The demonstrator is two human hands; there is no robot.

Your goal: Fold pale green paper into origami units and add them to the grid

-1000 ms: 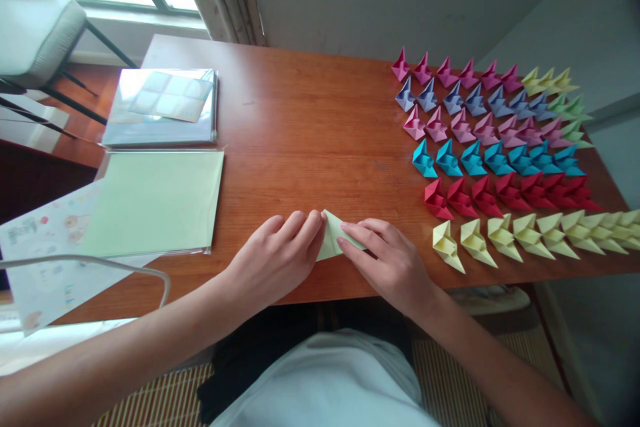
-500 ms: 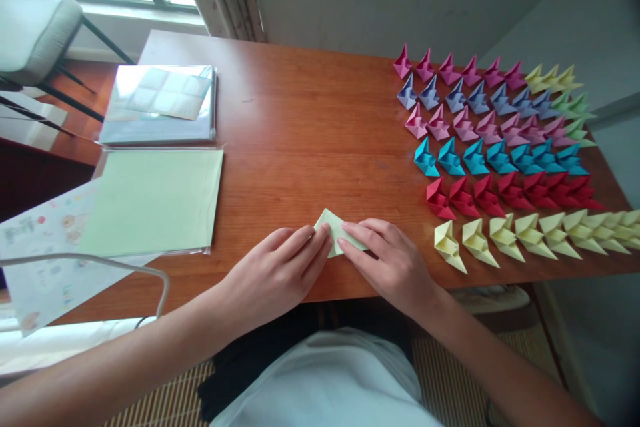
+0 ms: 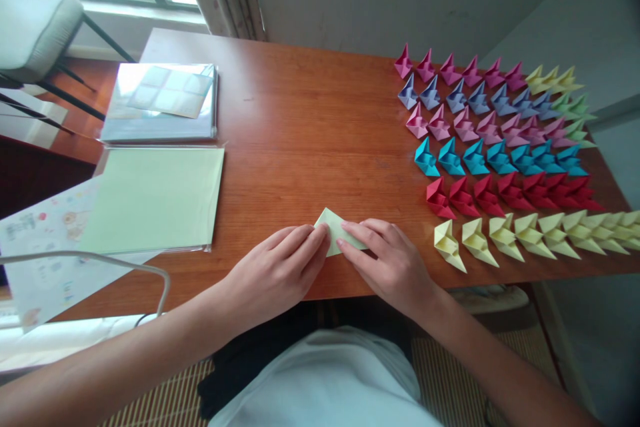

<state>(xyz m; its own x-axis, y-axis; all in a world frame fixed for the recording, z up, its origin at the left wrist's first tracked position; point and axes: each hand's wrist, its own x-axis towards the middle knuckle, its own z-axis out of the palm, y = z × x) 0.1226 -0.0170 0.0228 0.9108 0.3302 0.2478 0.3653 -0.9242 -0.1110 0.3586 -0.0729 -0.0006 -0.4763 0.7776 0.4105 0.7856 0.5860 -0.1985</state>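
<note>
A small piece of folded pale green paper [image 3: 333,229] lies on the wooden table near its front edge, one corner pointing away from me. My left hand [image 3: 283,263] grips its left side, fingers pressed together and fingertips resting on the paper. From the other side my right hand [image 3: 393,257] holds the right part, with two fingers laid on the surface. My fingers cover both side corners of the paper. Both thumbs are mostly hidden.
Rows of folded paper figures stand at right: magenta, violet, pink, blue [image 3: 475,157], red [image 3: 487,197] and pale yellow [image 3: 503,239]. At left lie a pack of green paper [image 3: 155,200], a shiny wrapped pack [image 3: 160,123], a printed sheet [image 3: 50,280] and a grey cable [image 3: 125,263].
Almost nothing differs. The left fingertips have shifted very slightly on the folded paper; the right hand keeps its place.
</note>
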